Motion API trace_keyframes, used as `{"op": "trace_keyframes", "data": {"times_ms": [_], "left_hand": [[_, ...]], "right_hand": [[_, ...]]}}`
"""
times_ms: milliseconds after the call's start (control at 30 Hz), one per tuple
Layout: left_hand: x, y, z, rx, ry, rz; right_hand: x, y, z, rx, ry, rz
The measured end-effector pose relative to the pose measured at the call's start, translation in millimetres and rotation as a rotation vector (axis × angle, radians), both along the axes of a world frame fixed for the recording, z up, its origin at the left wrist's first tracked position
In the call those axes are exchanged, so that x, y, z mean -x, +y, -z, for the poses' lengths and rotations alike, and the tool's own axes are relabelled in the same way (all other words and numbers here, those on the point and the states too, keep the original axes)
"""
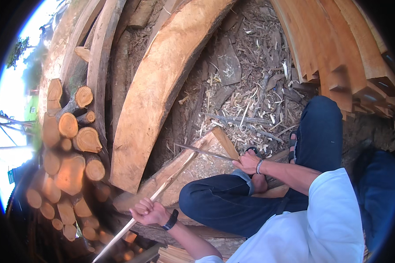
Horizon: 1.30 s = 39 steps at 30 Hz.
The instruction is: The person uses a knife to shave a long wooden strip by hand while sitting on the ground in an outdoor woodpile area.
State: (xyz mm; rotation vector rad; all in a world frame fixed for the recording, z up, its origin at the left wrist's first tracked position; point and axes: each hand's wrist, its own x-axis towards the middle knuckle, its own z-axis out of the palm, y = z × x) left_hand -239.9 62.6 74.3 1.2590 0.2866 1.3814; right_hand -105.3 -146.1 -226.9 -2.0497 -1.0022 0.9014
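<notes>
My left hand point(150, 212) is closed round a long, thin, pale wooden stick point(167, 182), which slants from the lower left up toward the middle. In my right hand point(249, 163) is the handle of a knife point(206, 152) with a long, narrow blade. The handle itself is hidden by my fingers. The blade points left and crosses the stick near its upper end; I cannot tell how deep the edge sits. Under them lies a wooden plank point(151, 187). A short wood block point(225, 143) rests beside the blade, just above my right hand.
A broad curved slab point(151, 92) lies beyond the plank. Shavings and bark point(250, 105) cover the ground. Cut logs point(72, 164) are stacked at the left, sawn boards point(333, 48) at the far right. My bent legs point(232, 199) are close to the knife. Thin sticks point(175, 254) lie at the bottom.
</notes>
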Motion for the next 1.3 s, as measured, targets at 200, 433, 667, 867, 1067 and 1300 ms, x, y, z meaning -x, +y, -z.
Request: {"op": "trace_keyframes", "data": {"times_ms": [200,433,667,867,1067,1300], "left_hand": [[-3.5,-1.0,2.0,-0.004,0.011,-0.007],[-5.3,1.6,4.1,-0.002,0.014,-0.039],[-4.3,2.2,1.8,-0.007,-0.020,-0.046],[9.0,10.0,1.8,0.003,-0.031,-0.036],[9.8,14.2,11.8,-0.002,-0.042,-0.017],[16.7,11.3,10.8,-0.040,-0.036,0.055]], "right_hand": [[-22.4,-8.5,16.3,0.134,0.208,0.093],[-17.2,-14.6,21.7,0.052,0.149,0.119],[-9.0,-12.5,22.1,-0.010,0.096,0.099],[23.0,0.2,44.3,-0.154,-0.178,0.176],[28.4,-0.2,39.6,-0.092,-0.178,0.209],[34.5,-3.4,-15.2,-0.070,0.072,0.144]]}}
